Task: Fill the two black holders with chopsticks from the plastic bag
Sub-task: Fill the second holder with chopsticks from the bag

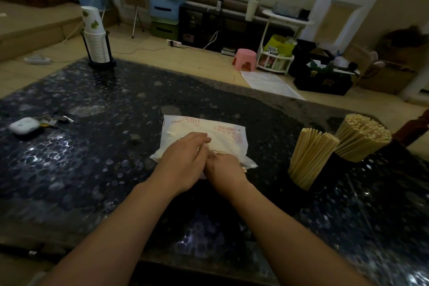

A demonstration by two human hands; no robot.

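A white plastic bag (pixel 204 137) with red print lies flat near the middle of the dark, pebble-patterned tabletop (pixel 92 146), its open end toward the person. Both hands are at that near end. The left hand (pixel 183 165) lies palm down on top of the bag, fingers loosely bent and pressing the plastic. The right hand (pixel 222 172) sits just beside it, touching it, with its fingers curled down into the bag's mouth; pale chopstick tips (pixel 243 169) show at its outer edge, so it appears to be gripping chopsticks (how many is hidden by the fingers).

To the right of the bag stand the two black holders. The nearer holder (pixel 299 195) carries a leaning bundle of light wooden chopsticks (pixel 308 155), and the farther holder (pixel 362 165) just behind it is packed with another bundle (pixel 364 137), tips fanned outward.

At the far left corner of the tabletop a stack of paper cups (pixel 95 42) stands upside down in a black wire rack. On the left edge lie a small white case (pixel 23 125) and some keys (pixel 58 119).
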